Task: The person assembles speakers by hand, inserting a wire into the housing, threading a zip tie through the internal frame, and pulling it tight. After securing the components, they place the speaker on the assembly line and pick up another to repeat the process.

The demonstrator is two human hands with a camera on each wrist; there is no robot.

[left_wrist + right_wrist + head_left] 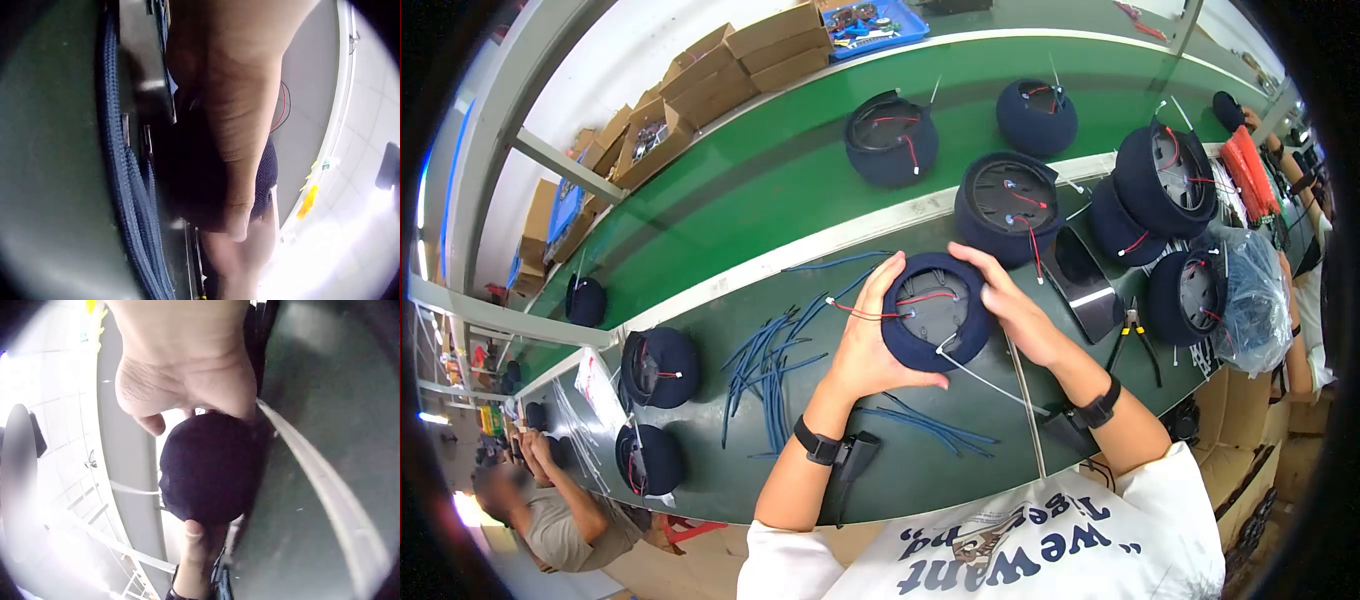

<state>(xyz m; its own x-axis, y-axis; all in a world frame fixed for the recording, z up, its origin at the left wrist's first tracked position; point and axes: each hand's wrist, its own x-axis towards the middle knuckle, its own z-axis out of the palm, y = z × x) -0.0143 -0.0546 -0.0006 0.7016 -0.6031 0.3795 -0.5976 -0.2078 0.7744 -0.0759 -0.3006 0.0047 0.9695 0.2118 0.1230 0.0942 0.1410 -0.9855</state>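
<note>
A round dark-blue fabric-covered speaker shell (935, 312) is lifted above the green bench, open side up, showing a grey plastic inside and red wires. My left hand (872, 340) grips its left rim, thumb under the near edge. From the right, my right hand (1010, 300) holds the far rim with curled fingers. A white wire trails from the shell toward me. In the right wrist view the shell's blue underside (209, 469) fills the middle, with a left-hand finger below it. The left wrist view shows my left hand (231, 156) against the shell's blue fabric (265, 181).
Several more blue shells (1010, 205) sit on the bench and the green conveyor (740, 190). Loose blue sleeved cords (770, 365) lie at left, pliers (1133, 335) and a black phone (1082, 285) at right. Cardboard boxes (730, 65) line the far side. Another person (540, 490) works at left.
</note>
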